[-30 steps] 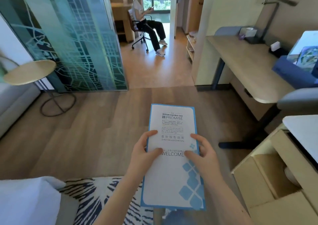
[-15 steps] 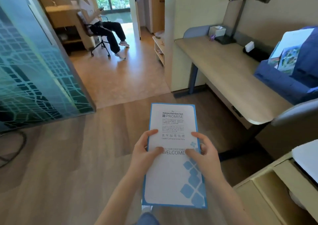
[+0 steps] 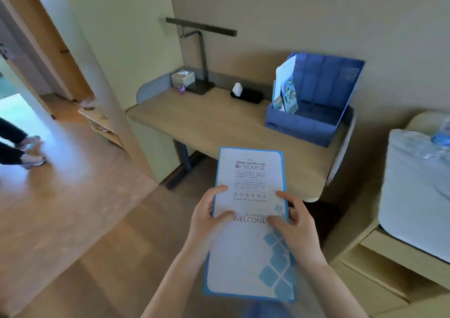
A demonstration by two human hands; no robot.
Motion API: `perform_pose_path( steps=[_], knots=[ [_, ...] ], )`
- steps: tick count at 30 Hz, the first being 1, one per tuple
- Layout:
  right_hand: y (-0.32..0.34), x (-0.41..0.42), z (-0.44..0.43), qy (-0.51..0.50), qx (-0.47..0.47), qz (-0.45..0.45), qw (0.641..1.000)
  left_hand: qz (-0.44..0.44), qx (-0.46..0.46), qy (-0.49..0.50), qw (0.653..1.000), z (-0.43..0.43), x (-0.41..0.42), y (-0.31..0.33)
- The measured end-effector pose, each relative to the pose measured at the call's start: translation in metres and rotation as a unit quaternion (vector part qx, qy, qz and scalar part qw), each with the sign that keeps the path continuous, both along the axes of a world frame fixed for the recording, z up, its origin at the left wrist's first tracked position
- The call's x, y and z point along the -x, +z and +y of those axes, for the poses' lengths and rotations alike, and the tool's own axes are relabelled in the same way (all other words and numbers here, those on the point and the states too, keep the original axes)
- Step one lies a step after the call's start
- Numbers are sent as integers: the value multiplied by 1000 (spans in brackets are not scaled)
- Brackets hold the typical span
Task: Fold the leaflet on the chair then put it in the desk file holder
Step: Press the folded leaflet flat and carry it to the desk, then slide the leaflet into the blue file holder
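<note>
I hold a folded white leaflet (image 3: 248, 252) with a blue border and the word WELCOME upright in front of me. My left hand (image 3: 207, 220) grips its left edge and my right hand (image 3: 292, 225) grips its right edge, thumbs on the front. Beyond it, on the right part of the wooden desk (image 3: 214, 125), stands a blue desk file holder (image 3: 314, 113) with a few papers in its left slot; its other slots look empty. The chair is hard to make out.
A black desk lamp (image 3: 202, 50), a tissue box (image 3: 182, 78) and a small white item on a black tray (image 3: 246, 93) stand at the desk's back. A light cabinet (image 3: 389, 269) with a white bundle sits at right. A person's feet (image 3: 29, 152) show at left.
My view has swung right: the glass partition and seated person have left the frame, and the desk with the blue file holder is now straight ahead. My hands hold the leaflet as before.
</note>
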State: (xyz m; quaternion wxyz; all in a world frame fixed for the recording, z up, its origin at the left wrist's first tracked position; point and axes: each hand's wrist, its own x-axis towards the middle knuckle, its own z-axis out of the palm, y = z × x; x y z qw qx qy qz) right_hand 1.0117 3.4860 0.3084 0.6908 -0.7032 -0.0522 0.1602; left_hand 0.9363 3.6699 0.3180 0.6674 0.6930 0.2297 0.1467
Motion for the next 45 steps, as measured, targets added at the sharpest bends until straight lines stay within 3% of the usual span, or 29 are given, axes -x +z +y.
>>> perform_pose_path(
  steps=[5,12,19,29,35,40,45],
  knots=[
    [-21,-60,9,-87,9,15,996,25,13,-68,997,17,-87,-16],
    [-31,-178,34,-129,13,15,991,61,-5,-97,993,42,-222,-28],
    [-5,-306,47,-154,27,-38,987,28,-22,-137,990,59,-366,-3],
    [-23,-408,56,-219,48,-3,975,41,-14,-217,975,70,-489,-22],
    [-8,-480,48,-169,75,-10,983,29,-6,-279,960,83,-562,-12],
    [14,-551,42,-123,127,-73,981,2,-68,-340,938,95,-616,10],
    [24,-617,46,-118,148,-153,970,-38,-130,-324,936,100,-658,22]
  ],
)
